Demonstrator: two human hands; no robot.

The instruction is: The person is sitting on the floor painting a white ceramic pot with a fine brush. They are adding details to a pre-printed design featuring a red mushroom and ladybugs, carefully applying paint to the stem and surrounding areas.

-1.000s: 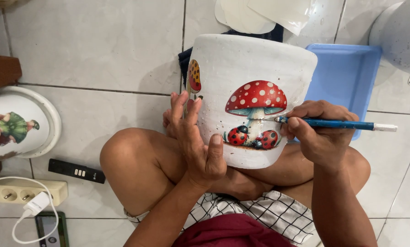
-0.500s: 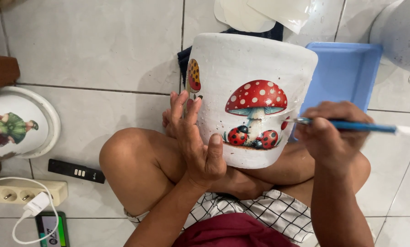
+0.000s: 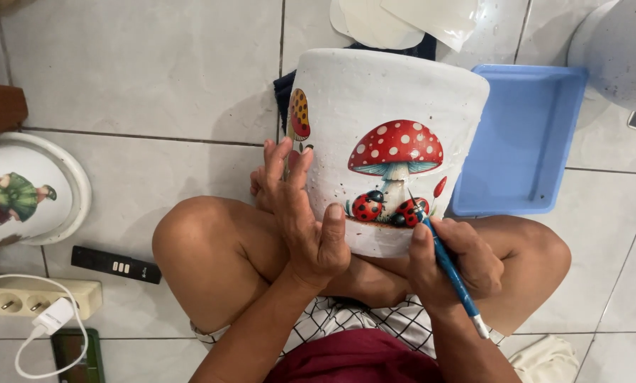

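Now right hand (brush lowered) touches pot

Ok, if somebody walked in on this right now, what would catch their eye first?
Most striking is the big white pot lying across the seated person's crossed legs, with a red spotted mushroom picture on its side. The right hand holds a blue paintbrush to the ladybirds under it, while the left hand steadies the pot. A blue tray lies on the tiles beyond.

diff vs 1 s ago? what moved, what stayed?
The right hand swung the blue brush from lying level across the pot to pointing up, tip now at the ladybugs under the red mushroom. The left hand stays flat on the white pot; nothing grasped or released.
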